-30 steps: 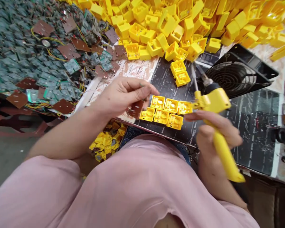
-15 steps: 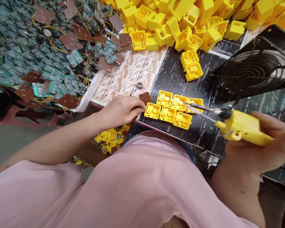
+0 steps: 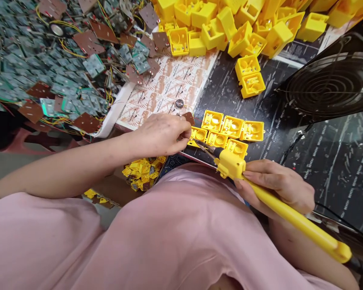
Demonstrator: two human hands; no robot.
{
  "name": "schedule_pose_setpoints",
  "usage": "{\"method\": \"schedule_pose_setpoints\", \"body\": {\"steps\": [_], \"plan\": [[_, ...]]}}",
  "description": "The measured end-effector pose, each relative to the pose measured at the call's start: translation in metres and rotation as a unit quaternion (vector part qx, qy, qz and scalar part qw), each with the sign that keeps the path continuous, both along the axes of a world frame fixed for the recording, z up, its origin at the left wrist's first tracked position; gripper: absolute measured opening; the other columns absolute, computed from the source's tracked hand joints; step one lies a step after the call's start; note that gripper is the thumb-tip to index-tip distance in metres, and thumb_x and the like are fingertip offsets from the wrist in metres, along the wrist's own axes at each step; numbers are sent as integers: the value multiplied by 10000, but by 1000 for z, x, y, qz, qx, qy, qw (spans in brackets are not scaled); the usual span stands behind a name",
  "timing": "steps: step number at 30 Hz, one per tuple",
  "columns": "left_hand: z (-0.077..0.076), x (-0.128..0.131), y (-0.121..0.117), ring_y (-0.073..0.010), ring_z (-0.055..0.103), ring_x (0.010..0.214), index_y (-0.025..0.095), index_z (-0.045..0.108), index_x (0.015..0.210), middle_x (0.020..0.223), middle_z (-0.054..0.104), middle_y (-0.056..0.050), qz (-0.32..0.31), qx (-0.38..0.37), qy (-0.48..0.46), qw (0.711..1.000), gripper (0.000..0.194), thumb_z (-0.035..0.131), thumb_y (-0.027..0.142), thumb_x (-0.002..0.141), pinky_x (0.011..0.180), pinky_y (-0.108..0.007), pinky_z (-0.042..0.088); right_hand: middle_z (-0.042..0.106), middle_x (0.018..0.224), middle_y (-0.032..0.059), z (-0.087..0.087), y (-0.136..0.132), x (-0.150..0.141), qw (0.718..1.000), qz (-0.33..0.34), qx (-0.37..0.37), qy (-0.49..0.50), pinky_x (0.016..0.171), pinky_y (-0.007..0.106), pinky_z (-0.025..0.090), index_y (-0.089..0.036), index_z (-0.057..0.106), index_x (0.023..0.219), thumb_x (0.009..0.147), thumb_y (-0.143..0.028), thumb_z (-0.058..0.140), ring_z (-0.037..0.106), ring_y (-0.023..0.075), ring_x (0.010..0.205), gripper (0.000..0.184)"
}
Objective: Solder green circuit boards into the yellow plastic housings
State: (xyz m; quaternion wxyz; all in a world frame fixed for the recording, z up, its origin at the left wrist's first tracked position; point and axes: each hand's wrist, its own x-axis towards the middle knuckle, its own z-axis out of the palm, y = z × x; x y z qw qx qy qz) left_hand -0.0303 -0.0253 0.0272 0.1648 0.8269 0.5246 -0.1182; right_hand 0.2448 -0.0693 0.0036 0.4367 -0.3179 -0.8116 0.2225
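My right hand [image 3: 278, 185] is wrapped round a yellow soldering iron [image 3: 293, 215] with a thin feed tube beside its tip. That tip reaches into the leftmost open yellow case [image 3: 199, 133] of the front row. At the same case's left edge, my left hand [image 3: 166, 133] is closed in a pinch; what its fingertips hold is hidden. Just behind those fingers lies a brown circuit board [image 3: 188, 117], partly covered. A small round black speaker [image 3: 179, 104] rests beyond it. More open yellow cases [image 3: 232, 127] with metal contacts stand in two rows alongside.
A black fan [image 3: 326, 88] stands at the right. Yellow cases [image 3: 211, 36] are heaped at the back, with two joined cases [image 3: 252, 85] nearer. Circuit boards [image 3: 75, 68] fill a white-edged tray at the left. Below the table edge sit filled yellow pieces [image 3: 143, 173].
My right hand has swung the soldering iron left and down, from above the right-hand cases to the leftmost front case. My left hand has shifted slightly right, still pinched.
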Motion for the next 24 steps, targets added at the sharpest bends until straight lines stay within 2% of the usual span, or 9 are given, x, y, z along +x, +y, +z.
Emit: {"method": "schedule_pose_setpoints", "body": {"steps": [4, 8, 13, 18, 21, 24], "plan": [[6, 6, 6, -223, 757, 921, 229, 802, 967, 966, 816, -10, 7, -34, 44, 998, 251, 564, 239, 886, 738, -282, 464, 755, 743, -31, -3, -1, -3, 998, 27, 61, -22, 488, 170, 566, -230, 649, 931, 860, -148, 857, 731, 115, 600, 235], [8, 8, 9, -244, 761, 970, 217, 804, 985, 1003, 817, -29, 6, -45, 64, 997, 274, 546, 264, 907, 755, -295, 465, 771, 823, 8, 0, -3, -2, 995, 47, 62, -55, 623, 213, 612, -193, 652, 961, 853, -92, 863, 722, 113, 672, 257], [6, 9, 10, -240, 756, 920, 216, 793, 942, 934, 799, -27, 4, -42, 62, 997, 231, 572, 265, 894, 715, -295, 431, 741, 805, 18, 3, 0, -2, 995, 59, 63, -45, 612, 227, 572, -164, 657, 934, 844, -58, 854, 684, 106, 671, 242], [7, 9, 11, -222, 739, 867, 212, 783, 896, 872, 769, -22, -8, -29, 62, 998, 186, 599, 242, 892, 673, -285, 392, 762, 838, 21, 7, 1, 3, 994, 67, 58, -59, 606, 254, 595, -188, 672, 968, 878, -86, 822, 696, 123, 661, 203], [7, 9, 12, -221, 730, 866, 211, 783, 883, 858, 752, -23, -24, -18, 59, 998, 179, 605, 221, 890, 674, -287, 397, 741, 807, 10, 10, -1, 11, 997, 37, 17, -62, 593, 265, 616, -233, 692, 966, 948, -142, 743, 717, 143, 675, 106], [5, 8, 13, -222, 722, 867, 202, 779, 871, 863, 745, -30, -39, -3, 51, 998, 172, 608, 211, 889, 687, -293, 411, 718, 754, -8, 7, -1, 16, 999, -4, 15, -49, 538, 267, 608, -271, 709, 952, 939, -176, 758, 710, 153, 635, 107]]}}
